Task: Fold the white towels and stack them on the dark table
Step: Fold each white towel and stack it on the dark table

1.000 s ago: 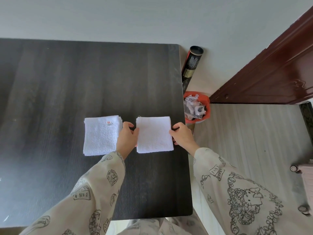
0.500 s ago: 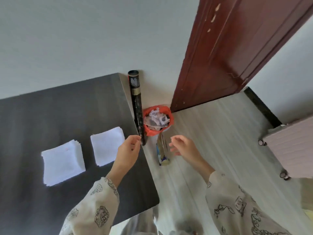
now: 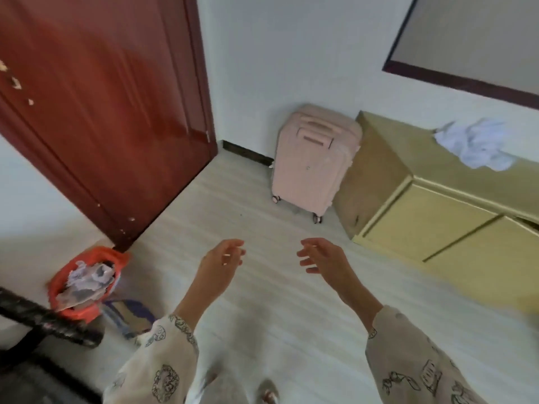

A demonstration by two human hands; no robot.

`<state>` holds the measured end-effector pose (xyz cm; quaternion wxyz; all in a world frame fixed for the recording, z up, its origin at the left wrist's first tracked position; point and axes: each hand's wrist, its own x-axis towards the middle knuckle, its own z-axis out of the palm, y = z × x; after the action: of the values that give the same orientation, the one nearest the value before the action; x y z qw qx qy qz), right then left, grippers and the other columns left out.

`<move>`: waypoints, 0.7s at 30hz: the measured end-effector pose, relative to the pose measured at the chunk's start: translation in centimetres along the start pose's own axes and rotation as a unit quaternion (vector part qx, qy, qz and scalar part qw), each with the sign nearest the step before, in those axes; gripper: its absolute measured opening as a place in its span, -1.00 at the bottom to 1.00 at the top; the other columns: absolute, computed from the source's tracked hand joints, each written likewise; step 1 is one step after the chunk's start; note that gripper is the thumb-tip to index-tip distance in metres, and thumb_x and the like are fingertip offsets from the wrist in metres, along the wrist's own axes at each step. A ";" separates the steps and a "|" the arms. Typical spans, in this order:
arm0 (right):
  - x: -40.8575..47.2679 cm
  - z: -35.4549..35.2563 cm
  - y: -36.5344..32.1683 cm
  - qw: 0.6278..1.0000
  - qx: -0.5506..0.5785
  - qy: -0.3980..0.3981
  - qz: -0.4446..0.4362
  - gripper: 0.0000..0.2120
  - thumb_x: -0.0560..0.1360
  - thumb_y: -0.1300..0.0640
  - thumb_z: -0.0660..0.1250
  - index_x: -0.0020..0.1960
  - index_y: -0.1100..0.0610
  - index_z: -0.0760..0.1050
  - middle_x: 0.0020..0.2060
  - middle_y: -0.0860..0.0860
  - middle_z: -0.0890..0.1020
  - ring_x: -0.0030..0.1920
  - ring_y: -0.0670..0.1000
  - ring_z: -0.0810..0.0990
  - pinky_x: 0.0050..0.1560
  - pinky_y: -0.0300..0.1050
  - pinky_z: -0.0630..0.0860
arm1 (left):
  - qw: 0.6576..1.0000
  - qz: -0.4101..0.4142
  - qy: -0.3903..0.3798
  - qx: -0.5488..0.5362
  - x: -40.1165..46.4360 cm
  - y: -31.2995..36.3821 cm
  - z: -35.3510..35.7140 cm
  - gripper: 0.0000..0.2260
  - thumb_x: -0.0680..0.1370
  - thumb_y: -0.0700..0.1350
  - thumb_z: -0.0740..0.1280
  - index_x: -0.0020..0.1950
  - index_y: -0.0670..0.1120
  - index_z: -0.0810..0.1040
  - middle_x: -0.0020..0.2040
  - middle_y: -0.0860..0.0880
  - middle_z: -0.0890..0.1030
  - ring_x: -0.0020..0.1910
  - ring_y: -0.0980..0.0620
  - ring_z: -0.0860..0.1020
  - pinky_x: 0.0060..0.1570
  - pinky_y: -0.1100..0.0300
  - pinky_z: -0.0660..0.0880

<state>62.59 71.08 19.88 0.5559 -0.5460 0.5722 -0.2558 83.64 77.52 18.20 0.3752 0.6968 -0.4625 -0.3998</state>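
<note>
Holding our left hand (image 3: 223,259) and right hand (image 3: 320,256) out over bare pale floor (image 3: 262,310), we keep both empty, fingers loosely spread. Open floor runs ahead to the pink suitcase (image 3: 312,161) against the wall. A yellow cabinet (image 3: 431,211) bounds the right side, a red door (image 3: 102,112) the left, with an orange bin (image 3: 84,281) at lower left. Crumpled white towels (image 3: 472,145) lie in a heap on the cabinet top, with no clear long axis.
</note>
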 end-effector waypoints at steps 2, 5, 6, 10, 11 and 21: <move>0.5 -5.2 1.3 0.998 0.021 0.057 0.013 -0.84 0.58 0.20 0.19 0.09 0.20 0.50 -0.15 0.08 0.62 -0.20 0.02 0.59 -0.16 -0.16 0.52 | 0.998 0.033 -0.051 0.022 2.8 3.1 4.3 -0.87 0.59 -0.18 0.18 0.08 -0.01 0.46 -0.12 0.08 0.58 -0.27 0.32 0.57 -0.06 0.20 0.52; 1.5 -12.2 2.9 0.990 0.052 0.127 0.027 -0.84 0.58 0.19 0.20 0.09 0.19 0.50 -0.17 0.05 0.63 -0.20 0.01 0.60 -0.16 -0.15 0.53 | 0.992 0.061 -0.110 0.033 7.3 7.2 10.6 -0.87 0.58 -0.19 0.19 0.07 -0.03 0.48 -0.13 0.07 0.58 -0.30 0.33 0.57 -0.07 0.19 0.52; 2.0 -14.4 3.3 0.987 0.058 0.144 0.031 -0.84 0.58 0.18 0.20 0.09 0.18 0.50 -0.17 0.04 0.63 -0.20 0.01 0.60 -0.15 -0.15 0.53 | 0.989 0.069 -0.125 0.035 8.8 8.6 12.8 -0.87 0.58 -0.20 0.20 0.07 -0.04 0.49 -0.13 0.05 0.59 -0.29 0.29 0.58 -0.07 0.18 0.52; 5.4 -23.0 4.6 0.975 0.074 0.205 0.039 -0.84 0.58 0.17 0.19 0.09 0.16 0.50 -0.15 0.04 0.63 -0.17 0.02 0.60 -0.13 -0.12 0.54 | 0.975 0.099 -0.192 0.041 14.5 13.3 21.5 -0.87 0.58 -0.20 0.19 0.05 -0.02 0.49 -0.11 0.06 0.59 -0.17 0.12 0.59 -0.06 0.19 0.52; 6.7 -25.1 4.8 0.973 0.077 0.216 0.041 -0.84 0.58 0.17 0.19 0.09 0.16 0.50 -0.15 0.04 0.64 -0.17 0.02 0.60 -0.13 -0.12 0.54 | 0.971 0.103 -0.210 0.043 16.1 14.3 23.6 -0.87 0.58 -0.19 0.19 0.06 -0.02 0.48 -0.10 0.07 0.59 -0.15 0.11 0.59 -0.05 0.19 0.52; 19.9 -45.2 4.2 0.950 0.068 0.297 0.067 -0.84 0.58 0.18 0.19 0.09 0.15 0.50 -0.14 0.06 0.63 -0.20 -0.01 0.59 -0.17 -0.15 0.52 | 0.940 0.125 -0.299 0.104 33.2 25.4 42.6 -0.79 0.60 -0.15 0.16 0.19 -0.13 0.49 0.03 -0.05 0.58 0.01 -0.02 0.56 0.02 0.11 0.50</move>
<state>24.03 39.95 20.37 0.4127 -0.3668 0.7278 -0.4067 44.73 32.29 16.96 0.1920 0.5172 -0.6757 -0.4889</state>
